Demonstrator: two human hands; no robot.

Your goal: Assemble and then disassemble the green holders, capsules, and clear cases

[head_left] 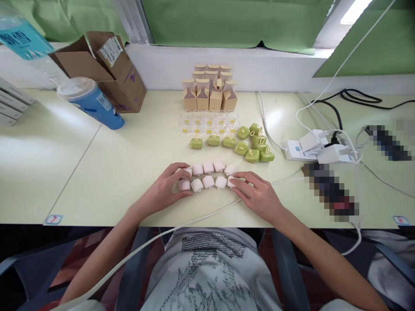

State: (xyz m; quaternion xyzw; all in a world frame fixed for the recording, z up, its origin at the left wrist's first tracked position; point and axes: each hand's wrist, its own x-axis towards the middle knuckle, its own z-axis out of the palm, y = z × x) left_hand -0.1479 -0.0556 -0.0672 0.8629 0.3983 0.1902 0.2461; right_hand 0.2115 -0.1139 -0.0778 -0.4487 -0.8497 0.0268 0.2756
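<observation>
The fingers (178, 167) of the left hand (160, 192) are spread and gently curved and press against the 9 o'clock end of the pink cases (208, 175). The fingers (241, 183) of the right hand (259, 196) do the same at the 3 o'clock end. Neither hand is closed around anything. The cases lie on the surface (106, 172) in two touching rows of five, ten in all, a little back from its near edge at 6 o'clock. A white cable (194, 220) runs between them and that edge. From the cases, 9 o'clock is wide bare room. At 3 o'clock the way is crowded by a white power strip (296, 151) with plugs and loose cords. At 12 o'clock lie green cases (241, 148), three in a row and a tight cluster beside them, about ten together. Beyond them are clear trays (209, 123) in two rows of five, each with a yellow dot inside. Farther back stand tan cartons (209, 93), roughly ten, bunched against the wall. At 10 o'clock a blue lidded cup (92, 103) leans, and behind it sits an open cardboard box (110, 69) whose contents I cannot see. A clear bottle (26, 43) stands at the far left corner.
</observation>
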